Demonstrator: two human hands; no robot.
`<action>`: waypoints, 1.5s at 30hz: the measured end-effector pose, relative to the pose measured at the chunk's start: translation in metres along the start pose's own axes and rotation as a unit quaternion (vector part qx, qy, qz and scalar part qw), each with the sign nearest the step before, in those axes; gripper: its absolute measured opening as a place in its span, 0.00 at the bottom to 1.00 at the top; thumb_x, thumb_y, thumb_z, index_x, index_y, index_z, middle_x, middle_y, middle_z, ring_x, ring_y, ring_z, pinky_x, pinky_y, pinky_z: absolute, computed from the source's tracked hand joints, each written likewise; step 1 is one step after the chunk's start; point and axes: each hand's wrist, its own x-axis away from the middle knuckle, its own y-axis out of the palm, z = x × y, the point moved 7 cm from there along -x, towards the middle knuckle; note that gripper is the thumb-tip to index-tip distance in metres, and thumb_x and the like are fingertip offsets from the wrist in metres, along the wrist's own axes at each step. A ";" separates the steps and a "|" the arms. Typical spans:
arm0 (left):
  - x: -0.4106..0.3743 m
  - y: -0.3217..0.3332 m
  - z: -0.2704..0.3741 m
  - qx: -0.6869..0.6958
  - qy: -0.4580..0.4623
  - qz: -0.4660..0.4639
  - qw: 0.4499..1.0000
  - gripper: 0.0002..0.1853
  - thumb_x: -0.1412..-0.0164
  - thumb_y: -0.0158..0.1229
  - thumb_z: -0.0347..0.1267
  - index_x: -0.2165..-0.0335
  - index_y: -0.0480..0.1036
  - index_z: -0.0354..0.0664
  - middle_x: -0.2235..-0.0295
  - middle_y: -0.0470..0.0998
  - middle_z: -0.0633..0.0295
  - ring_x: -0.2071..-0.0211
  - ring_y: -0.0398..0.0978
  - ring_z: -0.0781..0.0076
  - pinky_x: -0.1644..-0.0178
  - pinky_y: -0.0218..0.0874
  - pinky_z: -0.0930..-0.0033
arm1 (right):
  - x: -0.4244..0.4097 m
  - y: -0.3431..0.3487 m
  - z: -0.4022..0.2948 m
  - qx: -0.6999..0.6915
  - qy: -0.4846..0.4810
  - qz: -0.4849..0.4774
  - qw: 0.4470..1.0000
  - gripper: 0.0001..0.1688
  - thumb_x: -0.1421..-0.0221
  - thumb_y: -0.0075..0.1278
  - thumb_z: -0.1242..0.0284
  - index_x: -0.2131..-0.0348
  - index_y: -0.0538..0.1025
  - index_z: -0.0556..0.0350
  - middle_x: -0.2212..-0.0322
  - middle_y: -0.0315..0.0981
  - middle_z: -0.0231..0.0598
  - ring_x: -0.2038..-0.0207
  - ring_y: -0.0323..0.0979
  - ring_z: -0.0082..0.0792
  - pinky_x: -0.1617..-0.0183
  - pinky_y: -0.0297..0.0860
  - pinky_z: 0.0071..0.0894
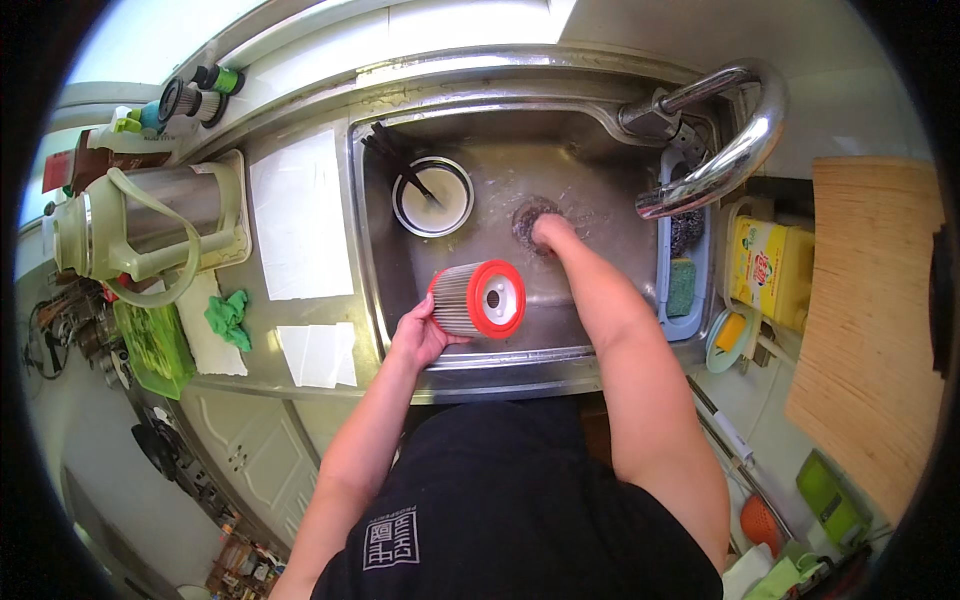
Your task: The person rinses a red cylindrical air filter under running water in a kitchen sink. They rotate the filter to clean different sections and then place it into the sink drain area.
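Observation:
My left hand (420, 334) grips a cylindrical pleated filter cartridge (456, 301) with red end rings, above the front of the stainless steel sink (607, 180). The cartridge lies tilted, its white-centred end with a dark hole turned to the right. My right hand (553, 229) reaches down into the drain opening (523, 219); its fingers are hidden there. Shallow water and small bits lie around the drain. A round metal bowl (433, 233) of cloudy, pale liquid stands at the sink's back left. Several dark sticks (388, 150) lean in the corner, one dipping into the bowl.
A chrome faucet (765, 135) arches over the sink's right side. Beside it a blue caddy (664, 262) holds a green sponge (681, 287). White sheets (304, 217), a green cloth (227, 319) and a large thermos jug (142, 225) occupy the left counter. A wooden board (862, 322) stands right.

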 end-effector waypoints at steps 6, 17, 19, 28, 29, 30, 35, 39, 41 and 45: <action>0.002 0.007 0.001 -0.007 -0.002 0.016 1.000 0.26 0.32 0.35 0.47 0.41 0.56 0.50 0.44 0.65 0.52 0.46 0.65 0.43 0.49 0.57 0.27 | -0.013 -0.003 0.014 0.050 -0.012 0.136 0.989 0.12 0.61 0.49 0.79 0.72 0.81 0.64 0.74 0.78 0.51 0.73 0.78 0.46 0.66 0.73 0.46; 0.000 0.005 0.000 0.012 -0.004 0.012 1.000 0.27 0.32 0.31 0.48 0.41 0.57 0.47 0.42 0.63 0.53 0.43 0.62 0.43 0.46 0.52 0.24 | 0.001 -0.016 0.008 -0.084 0.027 0.164 0.983 0.12 0.57 0.44 0.82 0.74 0.79 0.67 0.73 0.78 0.53 0.71 0.78 0.46 0.67 0.73 0.45; 0.001 0.007 -0.001 0.017 -0.005 0.008 1.000 0.27 0.32 0.31 0.48 0.41 0.57 0.47 0.42 0.63 0.53 0.43 0.62 0.43 0.46 0.52 0.24 | -0.009 0.008 0.015 -0.062 0.027 0.051 0.996 0.11 0.56 0.44 0.81 0.77 0.79 0.66 0.75 0.78 0.52 0.74 0.77 0.47 0.70 0.73 0.47; -0.001 0.006 0.000 0.041 -0.014 0.004 0.999 0.27 0.31 0.30 0.47 0.41 0.56 0.48 0.42 0.63 0.52 0.42 0.61 0.44 0.45 0.49 0.24 | 0.015 -0.007 -0.005 0.038 0.041 0.047 0.997 0.13 0.57 0.50 0.78 0.68 0.81 0.61 0.65 0.78 0.49 0.62 0.78 0.43 0.60 0.73 0.42; -0.001 0.007 -0.001 0.044 -0.007 0.000 0.999 0.27 0.31 0.30 0.47 0.41 0.56 0.48 0.42 0.63 0.52 0.42 0.61 0.44 0.45 0.49 0.24 | 0.018 -0.019 -0.008 0.060 0.028 0.128 0.990 0.13 0.57 0.51 0.78 0.67 0.81 0.61 0.64 0.78 0.48 0.61 0.78 0.43 0.59 0.73 0.40; 0.001 0.010 0.000 0.042 -0.004 -0.003 0.999 0.27 0.31 0.30 0.47 0.41 0.56 0.48 0.42 0.63 0.52 0.42 0.61 0.44 0.45 0.49 0.24 | 0.015 -0.011 -0.003 -0.027 0.043 0.093 0.994 0.11 0.57 0.50 0.78 0.70 0.80 0.63 0.67 0.78 0.49 0.65 0.78 0.44 0.62 0.73 0.41; -0.001 0.010 0.001 0.033 0.001 -0.009 0.999 0.27 0.31 0.31 0.47 0.41 0.56 0.47 0.41 0.62 0.53 0.42 0.60 0.44 0.45 0.49 0.24 | -0.006 -0.002 0.009 -0.102 0.018 0.110 0.988 0.08 0.56 0.45 0.82 0.82 0.76 0.67 0.82 0.74 0.55 0.83 0.73 0.47 0.79 0.70 0.50; 0.000 0.006 -0.002 0.040 -0.003 -0.011 0.999 0.27 0.31 0.30 0.47 0.41 0.56 0.48 0.41 0.61 0.55 0.42 0.60 0.45 0.45 0.49 0.25 | -0.006 0.020 0.009 -0.147 0.038 -0.005 0.988 0.09 0.59 0.46 0.82 0.80 0.77 0.72 0.75 0.77 0.55 0.77 0.77 0.44 0.71 0.73 0.46; -0.003 0.005 0.000 0.049 0.001 -0.013 0.999 0.27 0.31 0.30 0.47 0.41 0.56 0.47 0.41 0.61 0.55 0.41 0.60 0.45 0.45 0.49 0.25 | 0.016 -0.011 -0.009 0.093 -0.040 0.118 0.988 0.09 0.60 0.47 0.82 0.77 0.78 0.72 0.71 0.78 0.54 0.71 0.79 0.43 0.67 0.73 0.43; 0.001 0.012 0.000 0.048 -0.001 -0.015 0.999 0.26 0.31 0.30 0.47 0.41 0.55 0.48 0.41 0.62 0.54 0.42 0.61 0.46 0.45 0.49 0.25 | 0.012 -0.007 -0.001 -0.107 0.069 0.028 0.991 0.15 0.58 0.49 0.81 0.66 0.79 0.67 0.65 0.78 0.50 0.64 0.78 0.44 0.61 0.74 0.43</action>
